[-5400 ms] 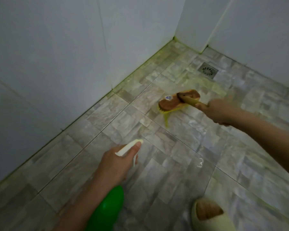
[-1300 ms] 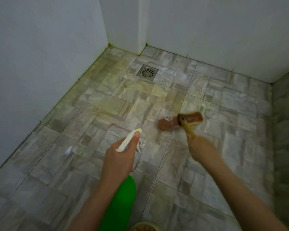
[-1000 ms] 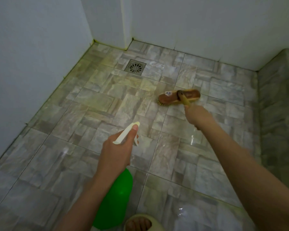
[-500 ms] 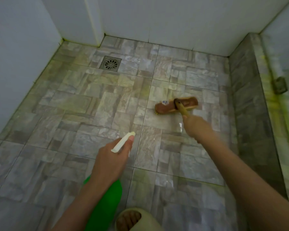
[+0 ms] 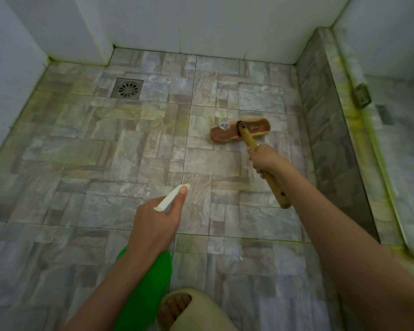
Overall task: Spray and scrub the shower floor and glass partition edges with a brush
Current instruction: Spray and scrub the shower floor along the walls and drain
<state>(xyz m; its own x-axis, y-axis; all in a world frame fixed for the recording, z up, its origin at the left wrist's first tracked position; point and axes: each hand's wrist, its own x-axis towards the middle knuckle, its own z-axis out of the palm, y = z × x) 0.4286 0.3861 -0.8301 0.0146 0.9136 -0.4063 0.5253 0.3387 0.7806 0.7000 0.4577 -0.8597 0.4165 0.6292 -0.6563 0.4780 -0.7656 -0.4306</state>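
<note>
My right hand (image 5: 267,160) grips the yellow wooden handle of a scrub brush (image 5: 240,129), whose brown head lies bristles-down on the stone-patterned shower floor (image 5: 120,149) right of centre. My left hand (image 5: 157,223) holds a green spray bottle (image 5: 145,290) by its cream trigger head, nozzle pointing up the floor. A raised tiled curb (image 5: 330,139) runs along the right, with the glass partition (image 5: 397,130) standing on it. A yellow-green stain lines the glass's bottom edge.
A square metal drain (image 5: 127,88) sits at the far left of the floor. White tiled walls (image 5: 201,25) close the back and left. A metal hinge (image 5: 362,95) is fixed on the glass. My foot in a cream slipper (image 5: 189,309) stands at the bottom.
The view has swung right, bringing the curb and glass partition into sight. The brush has shifted right across the floor toward the curb. The spray bottle stays held in my left hand.
</note>
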